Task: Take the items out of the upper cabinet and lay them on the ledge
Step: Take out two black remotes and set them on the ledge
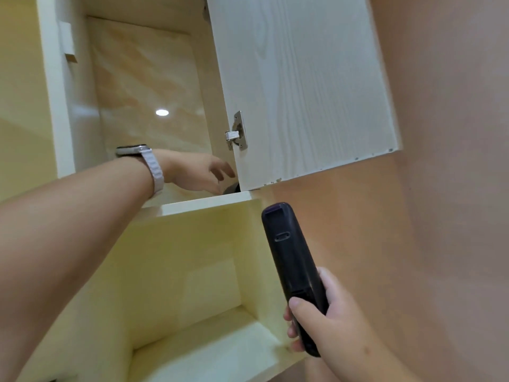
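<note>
Left hand (198,172) is reaching open-fingered into the upper cabinet (148,86) toward a dark item (230,188) just beyond my fingertips. Right hand (327,321) is gripping a black remote (292,260), pointing upward.

I see the cabinet (143,86) mostly free at upper centre; the open door (303,86) (hinge (237,130) side inward) blocks its right, the shelf (206,204) below.

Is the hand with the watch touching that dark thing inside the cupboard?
Cannot tell. In the head view the left hand reaches beside the dark object, but the door hides where they meet.
</note>
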Demonstrator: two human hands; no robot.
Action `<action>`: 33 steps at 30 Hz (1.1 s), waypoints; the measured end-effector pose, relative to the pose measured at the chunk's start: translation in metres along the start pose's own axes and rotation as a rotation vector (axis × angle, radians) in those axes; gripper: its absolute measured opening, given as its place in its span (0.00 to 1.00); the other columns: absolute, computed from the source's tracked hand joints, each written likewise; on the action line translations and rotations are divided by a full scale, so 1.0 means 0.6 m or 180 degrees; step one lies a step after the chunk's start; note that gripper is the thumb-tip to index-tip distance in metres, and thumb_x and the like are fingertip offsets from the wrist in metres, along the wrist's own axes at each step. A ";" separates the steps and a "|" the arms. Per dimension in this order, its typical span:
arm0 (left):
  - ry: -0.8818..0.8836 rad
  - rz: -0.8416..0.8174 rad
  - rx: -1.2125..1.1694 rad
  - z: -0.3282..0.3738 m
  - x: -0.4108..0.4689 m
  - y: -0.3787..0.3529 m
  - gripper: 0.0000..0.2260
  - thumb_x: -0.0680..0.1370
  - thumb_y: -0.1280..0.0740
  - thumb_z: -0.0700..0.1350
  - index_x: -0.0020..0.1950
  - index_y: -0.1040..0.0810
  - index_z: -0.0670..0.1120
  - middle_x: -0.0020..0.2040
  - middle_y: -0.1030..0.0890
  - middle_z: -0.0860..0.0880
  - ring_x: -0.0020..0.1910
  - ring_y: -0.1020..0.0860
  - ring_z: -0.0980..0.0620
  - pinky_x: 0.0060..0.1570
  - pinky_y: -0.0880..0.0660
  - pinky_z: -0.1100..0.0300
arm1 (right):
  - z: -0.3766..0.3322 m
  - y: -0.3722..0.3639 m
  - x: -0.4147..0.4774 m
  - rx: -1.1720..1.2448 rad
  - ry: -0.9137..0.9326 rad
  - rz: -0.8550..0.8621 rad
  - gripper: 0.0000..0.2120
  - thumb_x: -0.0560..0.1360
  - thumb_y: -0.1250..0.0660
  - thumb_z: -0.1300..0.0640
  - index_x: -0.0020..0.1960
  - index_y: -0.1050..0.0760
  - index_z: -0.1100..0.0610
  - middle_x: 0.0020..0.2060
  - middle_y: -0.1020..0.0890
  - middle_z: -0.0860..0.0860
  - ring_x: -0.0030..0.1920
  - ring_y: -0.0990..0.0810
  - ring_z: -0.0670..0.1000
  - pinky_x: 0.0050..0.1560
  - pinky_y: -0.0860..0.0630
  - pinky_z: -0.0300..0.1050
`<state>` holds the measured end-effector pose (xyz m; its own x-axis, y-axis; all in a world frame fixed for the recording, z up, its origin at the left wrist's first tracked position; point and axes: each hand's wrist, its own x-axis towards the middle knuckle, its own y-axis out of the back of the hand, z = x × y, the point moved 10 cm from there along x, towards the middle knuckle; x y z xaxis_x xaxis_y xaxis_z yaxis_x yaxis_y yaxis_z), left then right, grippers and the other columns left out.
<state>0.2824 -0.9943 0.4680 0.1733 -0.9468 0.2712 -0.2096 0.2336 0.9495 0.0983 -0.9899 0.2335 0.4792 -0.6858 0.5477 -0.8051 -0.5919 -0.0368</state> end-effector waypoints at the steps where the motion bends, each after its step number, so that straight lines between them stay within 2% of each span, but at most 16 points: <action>1: -0.0019 -0.0043 0.0124 0.004 0.010 -0.007 0.27 0.74 0.34 0.46 0.73 0.33 0.55 0.66 0.26 0.56 0.61 0.24 0.53 0.64 0.28 0.54 | 0.002 0.005 0.001 0.0011 0.0010 -0.0012 0.09 0.63 0.34 0.51 0.42 0.25 0.42 0.37 0.19 0.57 0.34 0.20 0.52 0.36 0.22 0.45; 6: -0.0253 0.0010 0.0168 0.028 0.026 -0.018 0.23 0.74 0.37 0.37 0.66 0.27 0.53 0.61 0.22 0.56 0.57 0.23 0.54 0.57 0.25 0.57 | 0.007 0.023 0.007 0.0034 0.0028 -0.0034 0.05 0.68 0.35 0.56 0.42 0.25 0.48 0.35 0.21 0.53 0.33 0.22 0.50 0.36 0.21 0.45; 9: -0.0353 -0.0032 0.0136 0.035 0.021 -0.024 0.22 0.73 0.36 0.36 0.64 0.25 0.53 0.58 0.20 0.56 0.57 0.22 0.55 0.59 0.24 0.54 | 0.009 0.028 0.008 0.0038 0.0068 0.0033 0.06 0.71 0.35 0.59 0.44 0.25 0.49 0.35 0.21 0.51 0.33 0.22 0.50 0.36 0.21 0.46; 11: -0.0393 -0.0104 0.0007 0.035 0.018 -0.031 0.22 0.73 0.36 0.35 0.65 0.25 0.52 0.59 0.20 0.56 0.57 0.22 0.55 0.60 0.24 0.52 | 0.009 0.027 0.007 -0.0019 0.0081 0.0058 0.05 0.73 0.34 0.61 0.46 0.25 0.51 0.36 0.21 0.52 0.33 0.22 0.50 0.36 0.20 0.46; 14: -0.0377 -0.0131 -0.0073 0.037 0.009 -0.029 0.24 0.73 0.37 0.33 0.66 0.26 0.52 0.60 0.21 0.56 0.57 0.22 0.56 0.59 0.24 0.53 | 0.008 0.023 0.002 -0.0092 0.0057 0.0046 0.05 0.75 0.35 0.63 0.48 0.26 0.54 0.40 0.20 0.59 0.33 0.21 0.49 0.36 0.20 0.46; 17: -0.0271 -0.0158 -0.0061 0.030 -0.007 -0.025 0.23 0.74 0.38 0.33 0.63 0.24 0.56 0.57 0.20 0.59 0.56 0.23 0.58 0.56 0.27 0.60 | 0.005 0.017 -0.006 -0.0124 0.0034 0.0000 0.05 0.72 0.34 0.57 0.45 0.25 0.48 0.43 0.20 0.59 0.34 0.20 0.49 0.38 0.19 0.46; 19: -0.0225 -0.0204 -0.0072 0.022 -0.017 -0.025 0.24 0.74 0.38 0.33 0.62 0.23 0.57 0.56 0.20 0.60 0.55 0.22 0.58 0.57 0.27 0.60 | 0.004 0.014 -0.011 -0.0097 0.0013 -0.0038 0.05 0.69 0.35 0.55 0.42 0.25 0.45 0.43 0.20 0.59 0.34 0.20 0.49 0.38 0.19 0.45; 22: -0.0247 -0.0107 -0.0198 0.013 -0.038 -0.016 0.23 0.73 0.39 0.30 0.57 0.21 0.56 0.55 0.20 0.57 0.54 0.22 0.55 0.56 0.25 0.57 | 0.007 0.013 -0.015 -0.0061 -0.0011 -0.0025 0.05 0.68 0.35 0.55 0.43 0.25 0.47 0.43 0.21 0.60 0.34 0.21 0.49 0.37 0.20 0.45; 24: -0.0304 -0.0053 -0.0438 0.012 -0.059 -0.010 0.24 0.72 0.42 0.28 0.55 0.21 0.54 0.52 0.20 0.55 0.52 0.22 0.51 0.51 0.26 0.56 | 0.009 0.012 -0.016 -0.0065 -0.0015 -0.0020 0.06 0.68 0.35 0.54 0.44 0.26 0.49 0.42 0.21 0.60 0.34 0.21 0.50 0.37 0.20 0.45; 27: -0.0402 0.0009 -0.0837 0.015 -0.096 -0.001 0.20 0.70 0.39 0.33 0.53 0.19 0.53 0.49 0.19 0.55 0.48 0.20 0.51 0.45 0.27 0.62 | 0.008 0.007 -0.017 -0.0044 -0.0005 -0.0023 0.06 0.67 0.35 0.54 0.44 0.26 0.50 0.43 0.21 0.62 0.34 0.21 0.50 0.37 0.20 0.46; 30: -0.0387 0.0109 -0.1134 0.022 -0.135 0.008 0.21 0.62 0.37 0.41 0.52 0.19 0.52 0.47 0.17 0.53 0.47 0.20 0.53 0.46 0.26 0.64 | 0.010 0.004 -0.020 -0.0003 -0.0022 -0.0010 0.06 0.68 0.34 0.55 0.45 0.25 0.50 0.43 0.21 0.61 0.34 0.20 0.51 0.37 0.20 0.47; 33: -0.0330 0.0242 -0.0960 0.022 -0.160 0.006 0.12 0.68 0.30 0.46 0.50 0.20 0.54 0.48 0.17 0.54 0.46 0.20 0.57 0.47 0.25 0.61 | 0.013 -0.007 -0.022 0.0036 -0.0037 -0.0087 0.07 0.73 0.34 0.60 0.43 0.24 0.47 0.41 0.19 0.58 0.35 0.20 0.51 0.38 0.19 0.49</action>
<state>0.2521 -0.9056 0.4434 0.0658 -0.9380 0.3402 0.0790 0.3448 0.9353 0.0980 -0.9816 0.2196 0.5049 -0.6743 0.5389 -0.7878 -0.6151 -0.0314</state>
